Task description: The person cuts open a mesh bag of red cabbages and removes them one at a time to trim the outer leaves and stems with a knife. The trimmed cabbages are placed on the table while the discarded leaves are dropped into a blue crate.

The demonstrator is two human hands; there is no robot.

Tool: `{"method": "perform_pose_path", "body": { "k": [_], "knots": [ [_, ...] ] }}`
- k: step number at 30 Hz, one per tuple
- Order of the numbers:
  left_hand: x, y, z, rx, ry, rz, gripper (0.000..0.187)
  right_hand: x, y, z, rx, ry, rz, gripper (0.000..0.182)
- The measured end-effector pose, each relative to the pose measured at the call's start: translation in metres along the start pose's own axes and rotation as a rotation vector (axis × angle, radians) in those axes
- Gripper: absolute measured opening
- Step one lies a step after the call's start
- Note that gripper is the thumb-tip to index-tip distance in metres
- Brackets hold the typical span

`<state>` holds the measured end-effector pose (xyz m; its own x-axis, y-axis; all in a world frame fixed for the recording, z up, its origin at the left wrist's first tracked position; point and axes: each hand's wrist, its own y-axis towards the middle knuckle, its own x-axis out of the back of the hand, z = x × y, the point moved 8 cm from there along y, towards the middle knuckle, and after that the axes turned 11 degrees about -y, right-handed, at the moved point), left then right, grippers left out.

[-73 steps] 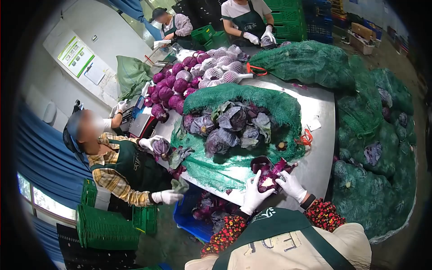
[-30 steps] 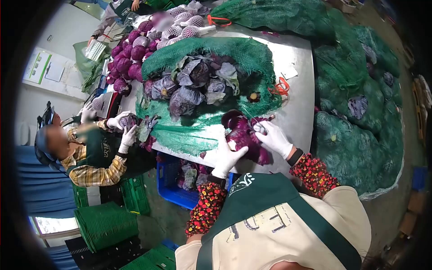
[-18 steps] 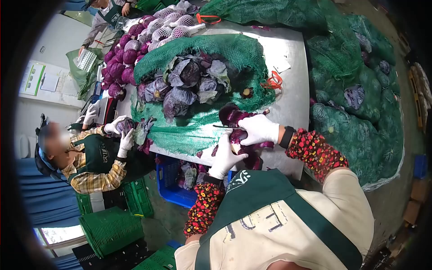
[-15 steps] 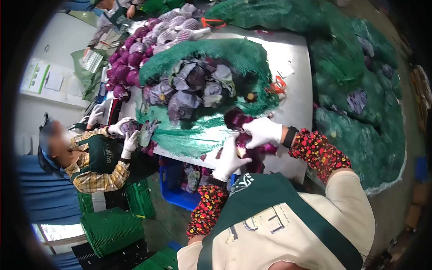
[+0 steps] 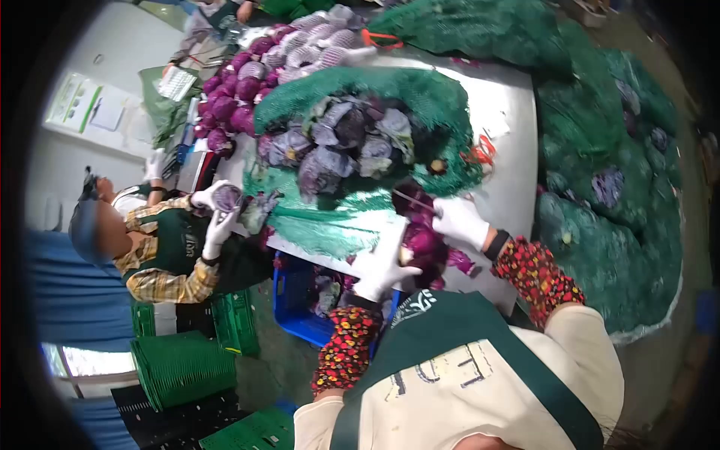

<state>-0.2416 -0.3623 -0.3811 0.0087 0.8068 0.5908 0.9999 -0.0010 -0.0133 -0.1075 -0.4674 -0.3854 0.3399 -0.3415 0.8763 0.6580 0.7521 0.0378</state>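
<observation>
At the near edge of the steel table, my left hand, in a white glove, grips a red cabbage from its left side. My right hand, also gloved, is closed around a thin knife; the blade points left over the top of the cabbage. Loose purple leaves lie beside the cabbage on the table edge. The image is blurred, so where the blade touches is unclear.
An open green net sack of untrimmed cabbages lies just beyond my hands. Trimmed cabbages are piled at far left. Full green sacks stand right. A blue crate sits below. A co-worker's hands hold a cabbage at left.
My right hand crossed over the cabbage with the knife, then drew back right. My left hand slid lower on the cabbage. The view tilted down and shifted.
</observation>
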Motion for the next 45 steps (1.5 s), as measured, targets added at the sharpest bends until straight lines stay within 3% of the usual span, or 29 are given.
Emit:
{"method": "perform_pose_path", "body": {
  "k": [5, 7, 12, 13, 17, 21, 23, 25, 27, 33, 35, 39, 43, 45],
  "knots": [
    [0.020, -0.016, -0.001, 0.079, 0.094, -0.051, 0.111, -0.032, 0.003, -0.022, -0.079, 0.275, 0.056, 0.022],
    [0.015, -0.012, -0.031, 0.095, 0.056, -0.242, 0.108, -0.038, 0.001, -0.024, -0.141, 0.294, 0.054, 0.024],
    [0.018, -0.023, 0.000, 0.071, 0.018, -0.295, 0.092, -0.041, -0.002, -0.048, -0.302, 0.056, 0.106, 0.024],
    [0.023, -0.028, 0.010, 0.038, 0.072, -0.287, 0.090, -0.037, -0.004, -0.049, -0.299, 0.056, 0.107, 0.024],
    [0.038, -0.051, 0.043, 0.313, -0.372, -0.301, 0.092, -0.044, -0.015, -0.050, -0.266, 0.102, 0.186, 0.031],
    [0.030, -0.049, 0.040, 0.256, -0.381, -0.359, 0.097, -0.056, -0.022, -0.038, -0.259, 0.171, 0.142, 0.030],
    [0.037, -0.048, 0.035, 0.237, -0.189, -0.382, 0.096, -0.051, -0.020, -0.032, -0.201, 0.097, 0.007, 0.029],
    [0.035, -0.055, 0.050, 0.399, -0.746, -0.484, 0.089, -0.046, -0.024, -0.036, -0.236, 0.102, 0.034, 0.027],
    [0.041, -0.067, 0.081, 0.305, -0.729, -0.460, 0.080, -0.038, -0.027, -0.038, -0.274, 0.233, 0.093, 0.025],
    [0.073, -0.077, 0.052, 0.148, -1.329, -0.591, 0.098, -0.013, -0.024, -0.069, -0.208, 0.106, -0.055, 0.020],
    [0.085, -0.084, 0.058, 0.122, -1.452, -0.590, 0.103, -0.004, -0.025, -0.079, -0.304, 0.231, -0.041, 0.022],
    [0.110, -0.072, 0.025, 0.073, -1.367, -0.550, 0.108, 0.030, -0.024, -0.058, -0.343, 0.187, -0.144, 0.033],
    [0.127, -0.046, -0.019, 0.000, -1.042, -0.534, 0.114, 0.036, -0.019, -0.028, -0.222, 0.461, -0.213, 0.033],
    [0.127, -0.035, -0.051, -0.045, -0.906, -0.487, 0.116, 0.023, -0.017, -0.003, -0.236, 0.760, -0.022, 0.033]
  ]
}}
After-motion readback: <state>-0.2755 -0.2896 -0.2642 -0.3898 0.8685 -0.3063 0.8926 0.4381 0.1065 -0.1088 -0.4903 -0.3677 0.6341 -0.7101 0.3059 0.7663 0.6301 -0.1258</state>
